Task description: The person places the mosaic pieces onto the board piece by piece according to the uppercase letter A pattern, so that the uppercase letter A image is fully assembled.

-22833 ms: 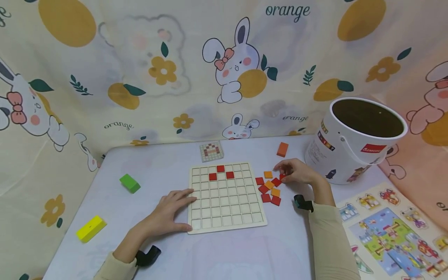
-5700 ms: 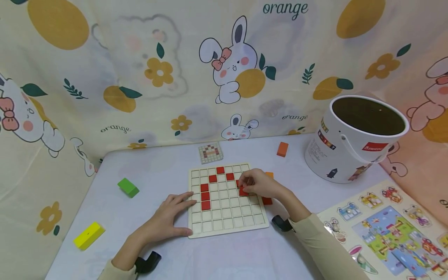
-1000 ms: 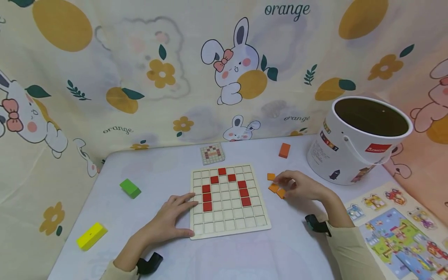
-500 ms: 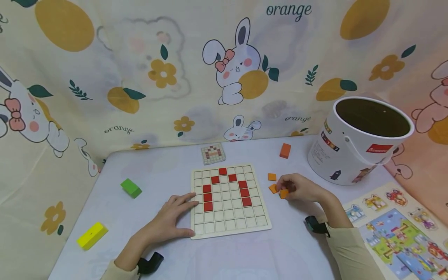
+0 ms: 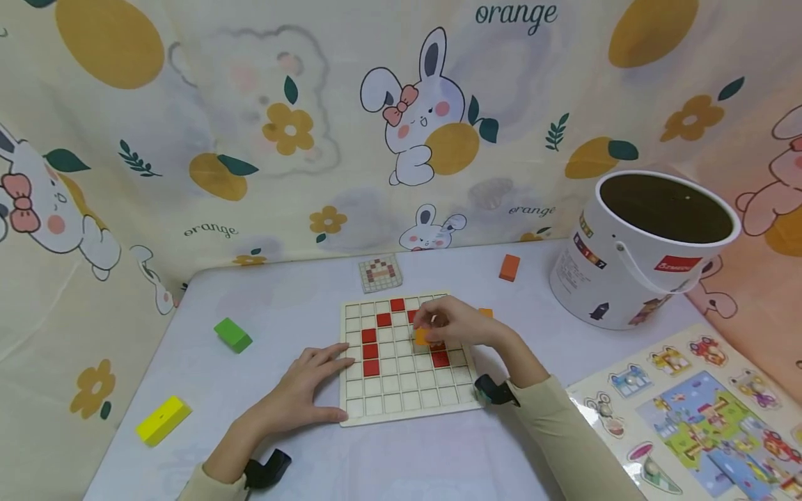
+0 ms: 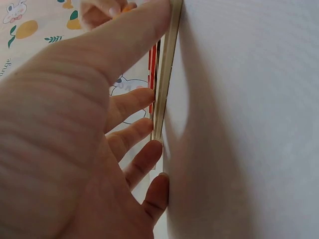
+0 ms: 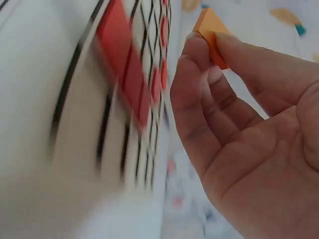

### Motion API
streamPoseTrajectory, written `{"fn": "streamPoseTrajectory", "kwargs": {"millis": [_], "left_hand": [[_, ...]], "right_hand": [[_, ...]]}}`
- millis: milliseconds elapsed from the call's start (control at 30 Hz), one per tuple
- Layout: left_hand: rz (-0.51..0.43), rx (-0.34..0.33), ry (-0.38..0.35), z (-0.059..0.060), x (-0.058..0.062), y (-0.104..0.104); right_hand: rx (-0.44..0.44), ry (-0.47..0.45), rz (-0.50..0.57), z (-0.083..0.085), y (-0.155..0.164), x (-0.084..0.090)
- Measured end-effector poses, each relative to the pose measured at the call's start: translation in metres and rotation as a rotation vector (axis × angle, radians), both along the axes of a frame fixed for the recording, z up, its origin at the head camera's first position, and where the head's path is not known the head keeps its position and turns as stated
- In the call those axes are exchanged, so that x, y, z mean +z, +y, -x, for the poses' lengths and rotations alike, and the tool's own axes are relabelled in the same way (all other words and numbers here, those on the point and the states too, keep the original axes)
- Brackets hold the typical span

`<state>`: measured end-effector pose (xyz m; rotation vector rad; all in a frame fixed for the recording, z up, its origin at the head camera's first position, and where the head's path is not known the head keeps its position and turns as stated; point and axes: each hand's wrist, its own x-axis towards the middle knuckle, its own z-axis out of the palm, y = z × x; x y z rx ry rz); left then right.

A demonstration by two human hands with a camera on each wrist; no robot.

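Note:
A pale square grid board point(image 5: 407, 384) lies on the table with several red tiles point(image 5: 371, 351) in its cells, forming an arch-like shape. My right hand point(image 5: 464, 323) is over the board's right half, pinching an orange square tile point(image 5: 422, 337) between thumb and index finger. In the right wrist view that orange tile point(image 7: 212, 32) is tilted and clear of the board. Along the board's left edge, the fingertips and thumb of my left hand point(image 5: 301, 390) touch the rim with relaxed fingers. Part of another orange tile point(image 5: 486, 312) shows behind my right hand.
A small card point(image 5: 379, 273) with a red-and-orange grid pattern lies behind the board. A white bucket point(image 5: 633, 278) stands at the right rear, near a picture puzzle point(image 5: 702, 424). Green point(image 5: 232, 335), yellow point(image 5: 163, 422) and orange point(image 5: 509, 268) blocks lie on the table.
Red tiles on the board have grown from three to several, and the red pile at right is gone. My right hand has just brought an orange tile leftward over the board; my left hand stays.

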<state>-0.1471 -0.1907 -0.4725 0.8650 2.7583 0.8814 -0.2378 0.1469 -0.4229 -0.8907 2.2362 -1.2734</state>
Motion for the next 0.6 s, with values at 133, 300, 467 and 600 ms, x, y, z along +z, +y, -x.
{"fn": "streamPoseTrajectory", "kwargs": {"millis": [133, 300, 467, 600], "left_hand": [[0.001, 0.001, -0.029, 0.001, 0.001, 0.0], [0.005, 0.002, -0.035, 0.002, 0.003, 0.0], [0.003, 0.0, -0.033, 0.001, 0.003, 0.0], [-0.006, -0.002, -0.032, 0.001, 0.003, -0.001]], "right_hand": [[0.057, 0.008, -0.002, 0.006, -0.033, -0.008], [0.063, 0.048, -0.037, 0.009, -0.058, -0.012], [0.046, 0.052, -0.083, 0.007, -0.069, -0.013], [0.019, 0.068, -0.108, 0.003, -0.073, -0.011]]}}
